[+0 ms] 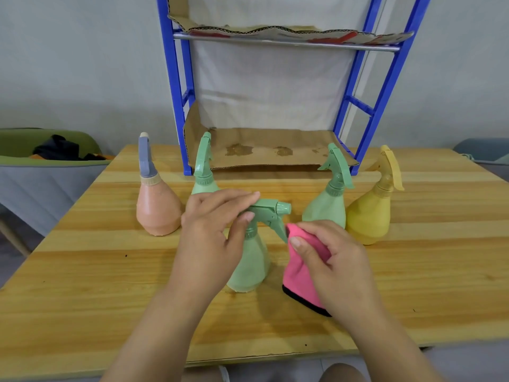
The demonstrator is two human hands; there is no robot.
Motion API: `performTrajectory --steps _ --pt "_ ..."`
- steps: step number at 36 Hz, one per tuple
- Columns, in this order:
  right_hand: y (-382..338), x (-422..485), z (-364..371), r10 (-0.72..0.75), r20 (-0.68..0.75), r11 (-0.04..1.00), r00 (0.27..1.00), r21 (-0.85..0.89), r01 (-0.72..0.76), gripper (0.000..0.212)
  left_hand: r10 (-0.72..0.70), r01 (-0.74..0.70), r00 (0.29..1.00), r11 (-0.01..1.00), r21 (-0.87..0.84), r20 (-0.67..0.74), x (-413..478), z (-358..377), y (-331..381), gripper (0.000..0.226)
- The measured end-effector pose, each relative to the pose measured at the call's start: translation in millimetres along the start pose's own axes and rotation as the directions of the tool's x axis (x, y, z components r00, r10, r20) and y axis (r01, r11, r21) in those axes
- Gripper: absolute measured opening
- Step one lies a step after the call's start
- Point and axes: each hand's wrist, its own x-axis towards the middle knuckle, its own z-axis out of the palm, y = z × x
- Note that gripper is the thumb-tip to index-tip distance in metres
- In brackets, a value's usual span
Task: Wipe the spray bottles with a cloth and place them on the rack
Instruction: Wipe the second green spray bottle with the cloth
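A pale green spray bottle (252,264) stands upright on the wooden table (96,271) in front of me. My left hand (212,230) holds its spray head, thumb at the neck. My right hand (327,257) grips a pink cloth (298,271) with a black hem, held against the bottle's trigger. Behind stand an orange bottle (158,208) with a blue-grey head, a green bottle (203,172) partly hidden by my left hand, another green bottle (327,202) and a yellow bottle (370,213). The blue rack (385,92) stands at the table's back.
Cardboard sheets (270,150) line the rack's lower and upper shelves, and nothing stands on them. A green and grey chair (41,166) with dark clothing on it is at the left. Another seat edge (484,153) shows at the far right.
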Motion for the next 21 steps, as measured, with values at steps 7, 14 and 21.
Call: performTrajectory --steps 7,14,21 --pt "-21 13 -5 -0.072 -0.128 0.989 0.989 0.117 0.087 0.028 0.015 -0.015 1.000 1.000 -0.006 0.000 -3 -1 0 0.029" --pt "-24 24 3 -0.143 -0.132 0.984 0.981 0.090 0.155 0.023 0.050 -0.050 0.999 0.998 0.043 -0.020 -2 0 -2 0.027" --pt "-21 20 -2 0.040 -0.045 0.968 0.998 0.251 -0.027 0.019 0.021 -0.022 1.000 0.999 0.045 0.019 -1 0 -3 0.031"
